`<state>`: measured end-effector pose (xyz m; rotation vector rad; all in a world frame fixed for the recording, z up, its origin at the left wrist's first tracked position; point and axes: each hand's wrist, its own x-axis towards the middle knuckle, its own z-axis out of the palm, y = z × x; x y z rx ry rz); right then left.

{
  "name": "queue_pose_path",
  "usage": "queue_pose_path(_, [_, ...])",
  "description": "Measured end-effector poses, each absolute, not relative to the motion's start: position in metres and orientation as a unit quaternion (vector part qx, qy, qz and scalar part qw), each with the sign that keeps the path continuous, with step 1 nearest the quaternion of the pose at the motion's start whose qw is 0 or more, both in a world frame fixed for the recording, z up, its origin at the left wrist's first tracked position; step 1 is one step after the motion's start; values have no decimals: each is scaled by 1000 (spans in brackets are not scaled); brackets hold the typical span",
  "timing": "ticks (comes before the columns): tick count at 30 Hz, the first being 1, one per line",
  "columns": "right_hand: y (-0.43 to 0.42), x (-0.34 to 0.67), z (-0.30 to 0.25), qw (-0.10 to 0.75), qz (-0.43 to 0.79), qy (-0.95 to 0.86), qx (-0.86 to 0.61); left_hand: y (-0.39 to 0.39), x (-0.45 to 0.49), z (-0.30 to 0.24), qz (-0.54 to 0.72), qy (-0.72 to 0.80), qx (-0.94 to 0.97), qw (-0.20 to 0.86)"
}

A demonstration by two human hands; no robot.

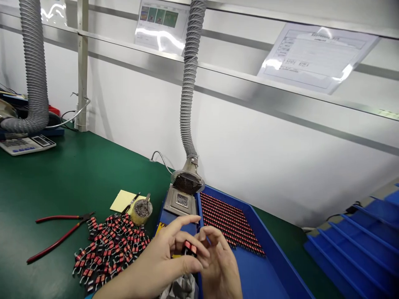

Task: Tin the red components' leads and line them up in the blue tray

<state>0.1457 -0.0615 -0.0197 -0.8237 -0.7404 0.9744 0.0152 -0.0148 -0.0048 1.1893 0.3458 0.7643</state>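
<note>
Between the thumb and fingers of my left hand (pixel 165 257) is a small red-and-black component (pixel 190 248). My right hand (pixel 220 265) is close beside it, palm turned inward and fingers loosely curled; nothing shows in it. Left of my hands lies a loose heap of similar red-and-black components (pixel 115 249) with bent metal legs. To the right, a blue tray (pixel 258 274) holds neat rows of red-and-black components (pixel 229 220). Just beyond my hands stands a solder pot (pixel 181 201) with a square bath. Crumpled greyish material (pixel 182 286) shows below my wrists.
Red-handled pliers (pixel 62 232) lie open at the left. A small tub (pixel 141 211) of grey material stands by a yellow notepad (pixel 123 201) and a pen. A fume hose (pixel 190 83) hangs over the pot. Blue ribbed trays (pixel 358 249) stand at right; a calculator (pixel 28 144) lies far left.
</note>
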Motion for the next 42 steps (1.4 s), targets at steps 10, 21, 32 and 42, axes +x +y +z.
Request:
queue_pose_path(10, [-63,157,-24,695,395,-431,-419,-11,10,-8,288,187,575,743])
queue_pose_path(21, [-69,158,-20,648,320,-491,-486,-14,5,-4,310,198,580,727])
queue_pose_path(32, [-64,152,-29,666,380,-468,-440,-12,3,-3,296,201,603,713])
queue_pose_path(42, [-60,152,-37,682,412,-444,-410,-13,-3,1,280,223,639,680])
